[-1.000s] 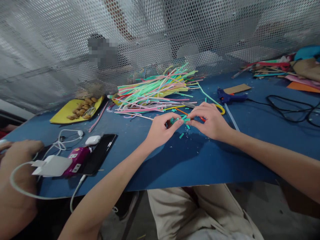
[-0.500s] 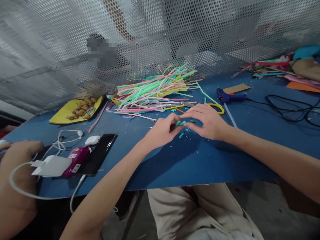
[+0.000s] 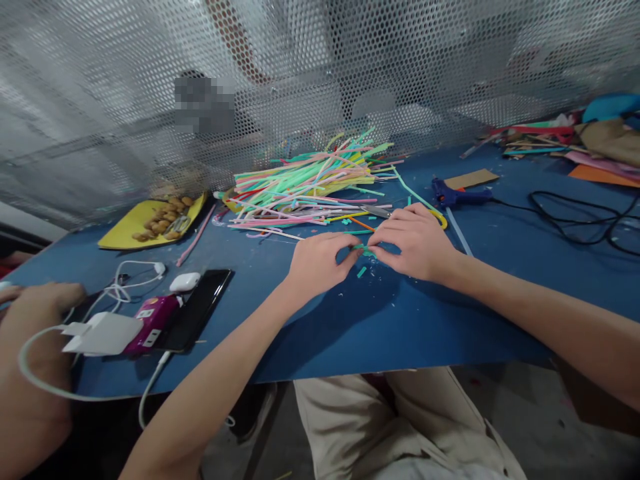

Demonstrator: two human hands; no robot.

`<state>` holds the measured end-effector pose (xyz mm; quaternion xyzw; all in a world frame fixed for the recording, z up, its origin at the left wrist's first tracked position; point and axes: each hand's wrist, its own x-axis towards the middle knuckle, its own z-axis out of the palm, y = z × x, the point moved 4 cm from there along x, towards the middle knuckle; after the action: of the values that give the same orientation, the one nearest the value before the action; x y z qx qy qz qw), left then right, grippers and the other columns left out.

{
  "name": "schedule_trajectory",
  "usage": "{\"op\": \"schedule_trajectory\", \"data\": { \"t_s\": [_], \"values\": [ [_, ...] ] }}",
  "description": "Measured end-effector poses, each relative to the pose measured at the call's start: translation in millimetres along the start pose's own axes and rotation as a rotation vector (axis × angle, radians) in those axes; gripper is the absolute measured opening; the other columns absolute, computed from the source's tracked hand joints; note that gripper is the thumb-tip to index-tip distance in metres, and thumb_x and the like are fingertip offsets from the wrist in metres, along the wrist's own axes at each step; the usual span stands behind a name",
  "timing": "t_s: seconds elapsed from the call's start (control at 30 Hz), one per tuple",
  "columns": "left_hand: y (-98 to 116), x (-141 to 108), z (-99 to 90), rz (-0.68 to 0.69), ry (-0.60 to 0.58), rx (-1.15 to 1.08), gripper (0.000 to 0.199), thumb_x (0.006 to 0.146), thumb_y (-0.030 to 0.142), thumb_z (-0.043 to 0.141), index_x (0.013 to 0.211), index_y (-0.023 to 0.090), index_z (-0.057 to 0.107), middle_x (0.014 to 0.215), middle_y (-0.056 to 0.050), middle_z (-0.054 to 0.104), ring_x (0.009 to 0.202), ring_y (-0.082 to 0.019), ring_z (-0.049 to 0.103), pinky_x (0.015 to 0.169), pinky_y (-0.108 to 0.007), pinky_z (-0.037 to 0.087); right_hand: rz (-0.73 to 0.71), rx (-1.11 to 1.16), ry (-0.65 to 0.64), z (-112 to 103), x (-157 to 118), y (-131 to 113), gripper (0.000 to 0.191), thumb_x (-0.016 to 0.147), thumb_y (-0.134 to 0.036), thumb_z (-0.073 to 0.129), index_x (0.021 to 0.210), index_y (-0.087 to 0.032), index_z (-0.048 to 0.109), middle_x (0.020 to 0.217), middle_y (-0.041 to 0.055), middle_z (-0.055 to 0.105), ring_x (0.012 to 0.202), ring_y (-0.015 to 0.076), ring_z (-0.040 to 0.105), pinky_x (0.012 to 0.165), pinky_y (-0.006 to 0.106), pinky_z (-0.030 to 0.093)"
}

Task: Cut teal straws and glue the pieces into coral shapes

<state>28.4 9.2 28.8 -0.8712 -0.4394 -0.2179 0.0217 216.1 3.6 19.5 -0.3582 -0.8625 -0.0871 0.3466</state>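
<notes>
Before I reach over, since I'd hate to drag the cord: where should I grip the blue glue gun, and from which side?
Probably by the handle, from the near right, closing from above. The blue glue gun lies flat with its handle pointing right; the black cord leaves the handle's end, and a pale stick juts toward you from the body.

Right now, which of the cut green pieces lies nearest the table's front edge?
The loose green piece lying alone, just nearer you than your fingertips. The other green pieces are at your fingertips or farther back, toward the colourful stick pile.
</notes>
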Motion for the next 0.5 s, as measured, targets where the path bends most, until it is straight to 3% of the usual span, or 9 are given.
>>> {"op": "schedule_trajectory", "data": {
  "t_s": [0.1,0.23,0.4,0.5],
  "values": [
    [1,-1,0.3,-0.009,0.038,-0.023,0.015,0.095,0.036,0.065,0.098,0.026,0.077,0.083,0.001,0.077,0.070,-0.015,0.066,0.068,-0.027,0.043,0.026,0.003,0.052,-5,0,-4,0.021,0.098,-0.030,0.061,0.083,-0.025,0.075,0.091,-0.0007,0.080,0.091,0.0221,0.063,0.093,0.045,0.032],
    [1,-2,1.6,-0.035,0.058,-0.116,0.022,0.097,0.041,0.062,0.098,0.025,0.077,0.084,0.000,0.077,0.067,-0.015,0.064,0.069,-0.027,0.043,0.216,0.157,0.086,-4,-1,0,0.015,0.092,-0.031,0.068,0.080,-0.027,0.074,0.088,-0.0016,0.079,0.090,0.0234,0.063,0.092,0.047,0.033],
    [0,-2,2.8,-0.057,0.066,-0.186,0.023,0.096,0.042,0.062,0.096,0.023,0.076,0.078,0.000,0.074,0.064,-0.014,0.060,0.068,-0.027,0.042,0.402,0.475,0.067,6,-2,5,0.013,0.089,-0.031,0.070,0.079,-0.024,0.074,0.086,-0.0003,0.078,0.081,0.0203,0.062,0.082,0.039,0.042],
    [-1,-1,5.4,-0.072,0.051,-0.229,0.024,0.097,0.042,0.061,0.095,0.023,0.075,0.077,0.000,0.073,0.064,-0.014,0.060,0.067,-0.027,0.042,0.459,0.525,0.070,9,-3,6,0.013,0.089,-0.033,0.070,0.079,-0.024,0.075,0.085,0.0004,0.077,0.080,0.0201,0.061,0.076,0.036,0.042]
  ]
}}
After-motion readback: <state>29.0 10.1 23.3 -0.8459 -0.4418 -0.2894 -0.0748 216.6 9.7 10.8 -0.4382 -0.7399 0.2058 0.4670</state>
